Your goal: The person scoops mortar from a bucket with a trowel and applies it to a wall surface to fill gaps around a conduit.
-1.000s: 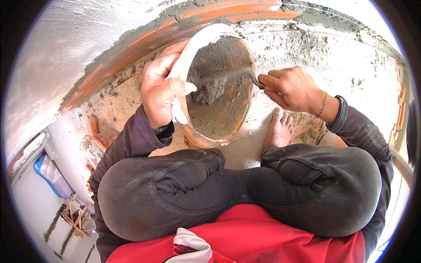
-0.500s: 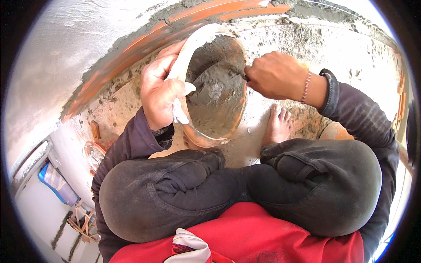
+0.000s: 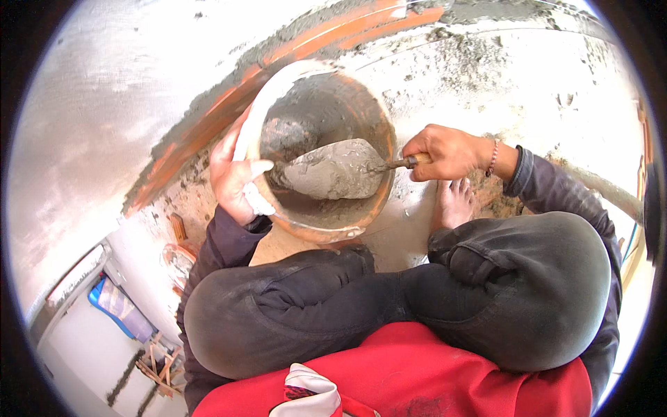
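My left hand grips the left rim of an orange-brown bucket smeared with grey mortar, thumb over the edge. Something white, like a cloth or a wrap, shows by the base of that thumb. In my right hand is the wooden handle of a trowel. Its blade lies over the bucket's mouth, coated with wet mortar. More mortar clings to the inside of the bucket behind the blade. The bucket leans with its mouth toward me.
Beyond the bucket runs a wall base with bare orange brick and grey plaster above. My bare foot rests right of the bucket. At lower left are a blue container and wooden pieces. A pole lies at right.
My right hand has drawn back to the right and lower, and the trowel blade has come up into view, loaded with mortar. The bucket has tipped less sideways, showing a rounder mouth.
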`<state>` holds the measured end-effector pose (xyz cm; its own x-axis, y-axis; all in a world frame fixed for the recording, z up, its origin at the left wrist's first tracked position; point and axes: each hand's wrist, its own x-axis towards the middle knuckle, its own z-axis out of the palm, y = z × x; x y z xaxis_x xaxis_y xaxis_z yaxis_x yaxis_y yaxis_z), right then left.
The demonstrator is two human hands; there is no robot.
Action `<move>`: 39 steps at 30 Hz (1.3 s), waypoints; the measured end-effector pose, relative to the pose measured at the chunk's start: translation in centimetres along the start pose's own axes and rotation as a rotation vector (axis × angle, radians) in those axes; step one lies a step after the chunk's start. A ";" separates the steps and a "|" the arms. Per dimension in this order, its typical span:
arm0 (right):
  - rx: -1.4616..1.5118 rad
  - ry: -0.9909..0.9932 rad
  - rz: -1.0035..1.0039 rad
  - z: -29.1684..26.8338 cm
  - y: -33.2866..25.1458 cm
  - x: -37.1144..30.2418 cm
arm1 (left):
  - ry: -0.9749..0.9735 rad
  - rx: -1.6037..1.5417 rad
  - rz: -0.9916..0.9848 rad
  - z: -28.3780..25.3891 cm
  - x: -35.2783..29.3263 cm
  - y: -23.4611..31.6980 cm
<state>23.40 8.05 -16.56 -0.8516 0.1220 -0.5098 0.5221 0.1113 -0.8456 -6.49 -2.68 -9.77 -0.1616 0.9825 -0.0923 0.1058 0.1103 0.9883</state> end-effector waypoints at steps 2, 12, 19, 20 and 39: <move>0.190 0.067 -0.018 0.2 1.4 -1.7 | 0.040 -0.005 -0.025 -1.8 -0.3 -0.3; 1.074 0.868 -0.196 3.2 3.9 -12.7 | 0.102 -0.312 -0.142 -6.9 -1.3 -2.9; 1.540 1.771 -0.527 -2.2 6.0 -11.3 | -0.021 -0.340 -0.296 -9.1 -0.7 -1.6; 1.556 1.911 -0.557 -4.1 5.7 -10.8 | -0.008 -0.300 -0.283 -10.1 -1.0 -2.1; 1.713 1.721 -0.264 -9.3 7.1 -7.5 | 0.063 -0.093 -0.142 -9.9 -0.4 -5.0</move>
<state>33.90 17.08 -17.31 0.3590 0.6812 -0.6380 -0.7587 -0.1851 -0.6246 -16.67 -5.12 -13.43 -0.2296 0.9464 -0.2270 -0.0136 0.2301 0.9731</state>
